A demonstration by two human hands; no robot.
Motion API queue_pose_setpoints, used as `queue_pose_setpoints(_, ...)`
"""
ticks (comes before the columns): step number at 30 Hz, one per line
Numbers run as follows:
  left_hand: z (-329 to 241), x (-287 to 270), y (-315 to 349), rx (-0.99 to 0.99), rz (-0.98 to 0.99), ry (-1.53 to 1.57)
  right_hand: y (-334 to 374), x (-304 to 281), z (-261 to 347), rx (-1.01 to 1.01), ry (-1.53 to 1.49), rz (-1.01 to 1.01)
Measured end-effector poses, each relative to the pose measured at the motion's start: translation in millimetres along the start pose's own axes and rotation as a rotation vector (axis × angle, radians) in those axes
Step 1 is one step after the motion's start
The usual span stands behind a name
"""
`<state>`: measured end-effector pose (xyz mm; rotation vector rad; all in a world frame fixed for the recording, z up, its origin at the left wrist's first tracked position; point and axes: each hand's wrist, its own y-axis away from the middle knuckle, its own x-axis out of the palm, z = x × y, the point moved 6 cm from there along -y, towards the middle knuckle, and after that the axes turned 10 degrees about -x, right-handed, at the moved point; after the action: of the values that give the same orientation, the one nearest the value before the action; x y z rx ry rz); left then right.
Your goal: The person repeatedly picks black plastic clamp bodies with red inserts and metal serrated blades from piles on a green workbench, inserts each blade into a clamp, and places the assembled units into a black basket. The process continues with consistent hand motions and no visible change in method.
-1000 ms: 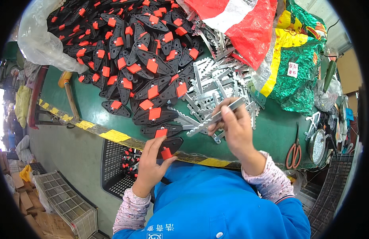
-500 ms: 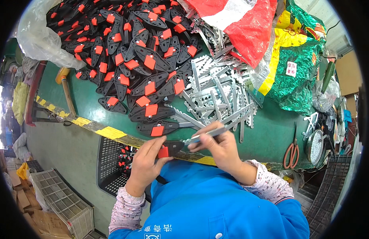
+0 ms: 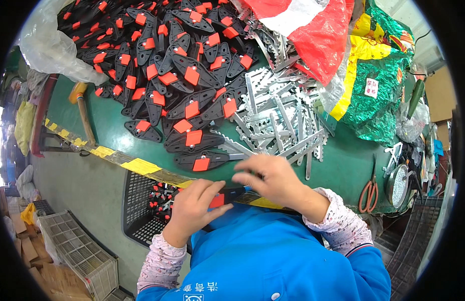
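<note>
A hammer (image 3: 85, 118) lies at nine o'clock on the green table (image 3: 109, 120); black parts (image 3: 152, 72) heap at eleven. At seven, the left hand's (image 3: 191, 204) grip pinches a red-blocked part (image 3: 217, 201). At four, the right hand's (image 3: 277, 179) grip half curls, its hold unclear; metal strips (image 3: 282, 113) pile at two.

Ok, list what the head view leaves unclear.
In the head view:
Black part with red block: left end hidden by left hand.
Right hand: fingers hide whether it holds anything.
Pieces in black crate: too small to identify.
Heap of black parts: cut by top edge.
</note>
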<state>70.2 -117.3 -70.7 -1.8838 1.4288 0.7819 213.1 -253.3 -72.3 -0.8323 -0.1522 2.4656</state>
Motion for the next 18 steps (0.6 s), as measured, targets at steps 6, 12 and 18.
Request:
queue_pose_setpoints(6, -3, 7, 1, -0.036, -0.066, 0.050, -3, 4, 30, -0.288, 0.434, -0.060)
queue_pose_setpoints(12, 8, -7, -13, 0.078, -0.119, -0.153, 2, 33, 12, -0.149, 0.180, -0.059)
queue_pose_setpoints(18, 16, -5, -15, 0.051, -0.035, -0.245, -6, 50, 14, -0.072, 0.145, -0.033)
